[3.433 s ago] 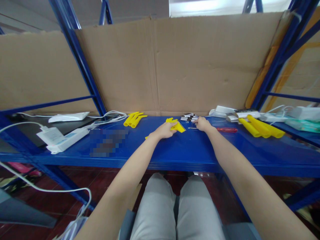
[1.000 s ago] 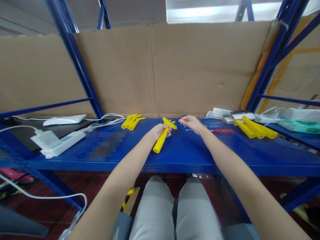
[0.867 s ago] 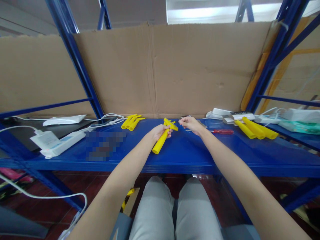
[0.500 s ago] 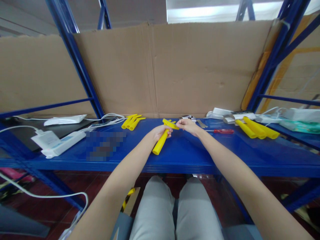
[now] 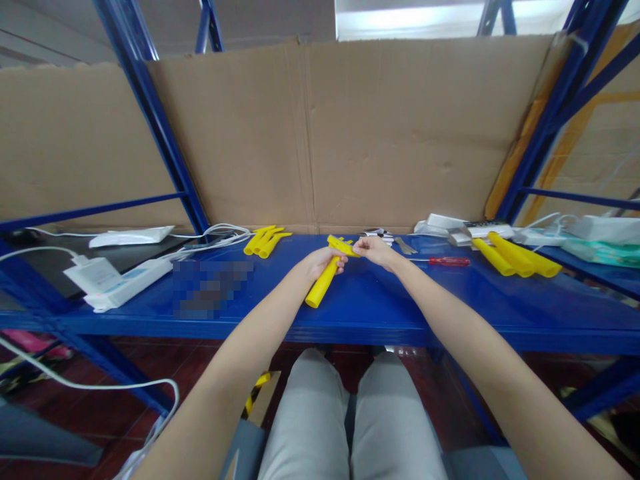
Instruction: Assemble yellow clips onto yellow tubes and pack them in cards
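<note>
My left hand is closed around a yellow plastic piece with a tubular handle. The open round end of that handle points down toward me, and a narrower yellow head sticks out above my fingers. At the right end of this head, my right hand is closed in a pinch. What lies between its fingertips is too small to make out. Just behind my right hand are small black-and-white pieces and flat metal strips. A screwdriver with a red handle lies to the right of it.
Several similar yellow pieces lie at the back left, and yellow tubes at the right. A white power strip with cables sits on the left. Cardboard walls off the back of the blue shelf between blue posts.
The view has shifted very slightly. Both hands keep the same hold on the yellow piece, with hardly any visible movement.
</note>
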A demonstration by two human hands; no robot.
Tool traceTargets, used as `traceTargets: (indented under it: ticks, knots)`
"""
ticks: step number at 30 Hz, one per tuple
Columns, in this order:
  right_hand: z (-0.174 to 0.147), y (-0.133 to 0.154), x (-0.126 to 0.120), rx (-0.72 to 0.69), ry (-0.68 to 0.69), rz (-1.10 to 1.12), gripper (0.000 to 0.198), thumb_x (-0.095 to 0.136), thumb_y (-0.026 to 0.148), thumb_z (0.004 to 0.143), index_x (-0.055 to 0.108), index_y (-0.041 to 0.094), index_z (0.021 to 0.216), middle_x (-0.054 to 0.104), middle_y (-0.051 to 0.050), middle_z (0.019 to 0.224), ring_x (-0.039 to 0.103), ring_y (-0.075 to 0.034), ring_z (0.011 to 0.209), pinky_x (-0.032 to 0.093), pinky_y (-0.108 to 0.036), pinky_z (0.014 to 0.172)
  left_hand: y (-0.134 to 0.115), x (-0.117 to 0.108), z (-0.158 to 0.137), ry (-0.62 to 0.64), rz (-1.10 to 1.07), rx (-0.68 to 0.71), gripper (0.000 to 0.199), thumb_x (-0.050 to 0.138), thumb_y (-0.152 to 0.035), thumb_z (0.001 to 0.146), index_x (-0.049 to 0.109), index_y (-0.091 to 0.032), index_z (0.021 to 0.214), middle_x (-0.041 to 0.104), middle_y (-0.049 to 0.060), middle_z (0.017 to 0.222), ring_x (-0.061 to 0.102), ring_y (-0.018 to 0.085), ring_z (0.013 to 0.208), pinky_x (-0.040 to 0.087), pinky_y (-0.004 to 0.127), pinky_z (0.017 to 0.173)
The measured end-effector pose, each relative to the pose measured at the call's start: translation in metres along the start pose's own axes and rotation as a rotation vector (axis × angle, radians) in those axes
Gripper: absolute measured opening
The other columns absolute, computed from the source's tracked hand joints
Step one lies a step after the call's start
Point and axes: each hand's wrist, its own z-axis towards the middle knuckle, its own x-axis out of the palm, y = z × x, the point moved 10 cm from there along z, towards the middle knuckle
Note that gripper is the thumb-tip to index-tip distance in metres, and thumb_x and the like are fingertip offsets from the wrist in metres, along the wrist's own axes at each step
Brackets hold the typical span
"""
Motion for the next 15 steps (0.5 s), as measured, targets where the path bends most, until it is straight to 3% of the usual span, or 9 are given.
traceTargets:
  ticks: [15]
  knots:
    - [-0.003, 0.012, -0.001, -0.026, -0.038, -0.017, 0.011, 0.06, 0.011, 0.066, 0.053, 0.019, 0.062, 0.056, 0.003, 0.06, 0.051, -0.011, 0.059, 0.046, -0.028, 0.069, 0.0, 0.003, -0.002, 0.008, 0.054, 0.0, 0.018, 0.039, 0.0, 0.081, 0.049, -0.015, 0.082, 0.044, -0.004, 0.051, 0.039, 0.007, 0.038, 0.035, 0.016, 0.039]
